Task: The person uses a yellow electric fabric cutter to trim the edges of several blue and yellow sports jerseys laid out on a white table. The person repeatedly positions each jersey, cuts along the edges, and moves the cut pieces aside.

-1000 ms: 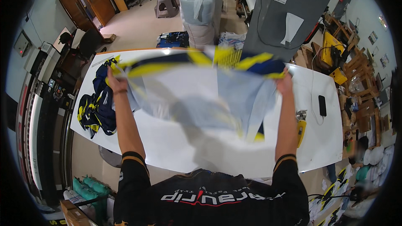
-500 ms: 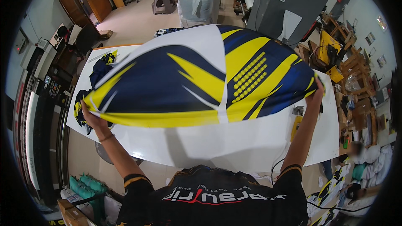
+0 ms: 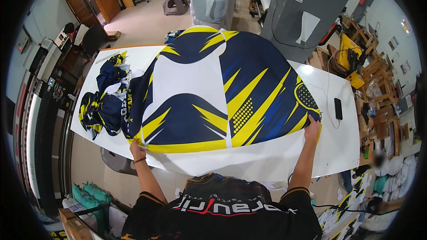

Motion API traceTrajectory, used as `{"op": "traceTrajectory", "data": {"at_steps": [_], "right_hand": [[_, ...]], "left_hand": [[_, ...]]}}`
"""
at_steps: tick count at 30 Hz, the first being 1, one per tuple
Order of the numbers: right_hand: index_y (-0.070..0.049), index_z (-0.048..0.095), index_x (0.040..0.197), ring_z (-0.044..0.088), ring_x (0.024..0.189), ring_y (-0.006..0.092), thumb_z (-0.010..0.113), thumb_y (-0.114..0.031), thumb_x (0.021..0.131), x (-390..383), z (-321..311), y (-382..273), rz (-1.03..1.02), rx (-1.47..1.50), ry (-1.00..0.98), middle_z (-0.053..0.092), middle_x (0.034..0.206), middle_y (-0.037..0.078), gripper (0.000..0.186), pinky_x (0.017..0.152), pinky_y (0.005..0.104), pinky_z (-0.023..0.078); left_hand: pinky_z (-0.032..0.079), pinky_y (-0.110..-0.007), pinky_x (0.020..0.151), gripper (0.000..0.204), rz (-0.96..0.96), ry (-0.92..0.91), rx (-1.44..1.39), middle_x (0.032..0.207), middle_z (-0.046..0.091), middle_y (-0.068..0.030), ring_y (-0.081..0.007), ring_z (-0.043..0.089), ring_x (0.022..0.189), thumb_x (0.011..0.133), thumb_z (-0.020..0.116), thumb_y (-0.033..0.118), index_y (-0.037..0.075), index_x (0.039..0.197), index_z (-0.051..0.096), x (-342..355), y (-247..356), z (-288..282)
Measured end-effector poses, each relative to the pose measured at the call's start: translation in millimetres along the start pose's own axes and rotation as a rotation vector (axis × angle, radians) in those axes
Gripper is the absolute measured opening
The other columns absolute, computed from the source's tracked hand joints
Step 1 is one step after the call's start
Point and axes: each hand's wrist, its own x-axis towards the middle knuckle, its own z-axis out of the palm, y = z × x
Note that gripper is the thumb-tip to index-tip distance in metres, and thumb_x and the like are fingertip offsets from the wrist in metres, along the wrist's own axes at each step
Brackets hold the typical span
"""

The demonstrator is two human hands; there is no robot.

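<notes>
A large printed fabric sheet [image 3: 187, 120] in navy, yellow and white is spread over the white table [image 3: 195, 162]. My left hand [image 3: 138, 150] pinches its near left corner, fingers closed on the yellow border. At the near right, my right hand [image 3: 312, 126] grips the other corner, below a yellow-ringed dotted patch; the fingertips are partly hidden by the cloth. The sheet lies mostly flat, its far edge close to the table's far side. Crumpled pieces of similar navy and yellow fabric [image 3: 104, 106] lie beside its left edge, partly covered by it.
A black phone [image 3: 338, 109] with a white cable lies on the table right of the sheet. Beyond the table stand wrapped bags [image 3: 211, 2], a grey stool [image 3: 175, 2] and a grey cabinet [image 3: 296, 22]. A long machine [image 3: 38, 138] runs along the left.
The fabric sheet, billowing in the air before, has come down onto the table. Both hands have moved lower and inward, still holding its near corners. The phone now shows; a yellow tool is covered.
</notes>
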Motion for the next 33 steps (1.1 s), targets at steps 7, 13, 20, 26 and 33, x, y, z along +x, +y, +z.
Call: {"op": "traceTrajectory", "data": {"at_steps": [7, 13, 20, 26, 33], "right_hand": [[-0.004, 0.051, 0.145, 0.062, 0.105, 0.0271, 0.077, -0.007, 0.089, -25.2, -43.7, 32.0, -0.308, -0.626, 0.186, 0.061, 0.122, 0.013, 0.061, 0.097, 0.0426, 0.05], [-0.001, 0.065, 0.125, 0.062, 0.107, 0.0318, 0.079, -0.02, 0.09, -99.6, 3.4, 94.4, -0.697, -0.896, -0.229, 0.066, 0.109, 0.016, 0.043, 0.097, 0.0448, 0.049], [-0.012, 0.033, 0.165, 0.015, 0.158, 0.0493, 0.064, -0.072, 0.09, -156.8, -9.9, 134.5, -0.626, -1.557, -0.424, 0.022, 0.173, 0.021, 0.101, 0.122, 0.0706, 0.017], [-0.014, 0.032, 0.166, 0.012, 0.16, 0.046, 0.068, -0.07, 0.087, -161.5, -41.5, 121.3, -0.574, -1.57, -0.503, 0.018, 0.175, 0.018, 0.103, 0.124, 0.0695, 0.013], [-0.014, 0.032, 0.166, 0.015, 0.16, 0.0449, 0.069, -0.068, 0.088, -169.3, -77.7, 108.9, -0.534, -1.609, -0.5, 0.019, 0.174, 0.018, 0.101, 0.124, 0.0698, 0.013]], "left_hand": [[0.054, -0.044, 0.088, 0.036, 0.5, 0.558, 0.88, 0.109, 0.067, -0.0193, -0.0346, 0.067, 0.099, 0.088, 0.071, 0.019, -0.002, 0.117, 0.065, -60.7, -33.6, -34.1], [0.05, -0.052, 0.101, 0.063, 0.917, -0.205, 1.31, 0.135, 0.06, -0.022, -0.0422, 0.057, 0.125, 0.088, 0.079, 0.036, 0.005, 0.138, 0.058, -113.6, -26.6, 82.7], [0.045, -0.056, 0.112, 0.128, 0.417, -0.261, 2.106, 0.158, 0.038, -0.027, -0.0461, 0.04, 0.146, 0.071, 0.067, 0.09, 0.016, 0.167, 0.028, -188.1, -30.7, 132.9], [0.039, -0.057, 0.117, 0.138, 0.265, -0.302, 2.218, 0.159, 0.032, -0.0382, -0.0549, 0.039, 0.146, 0.066, 0.066, 0.095, 0.021, 0.17, 0.014, -214.9, -30.6, 95.2], [0.041, -0.057, 0.117, 0.147, 0.106, -0.328, 2.202, 0.162, 0.022, -0.0423, -0.0588, 0.035, 0.147, 0.062, 0.076, 0.089, 0.021, 0.171, 0.005, -258.1, -30.4, 85.5]]}}
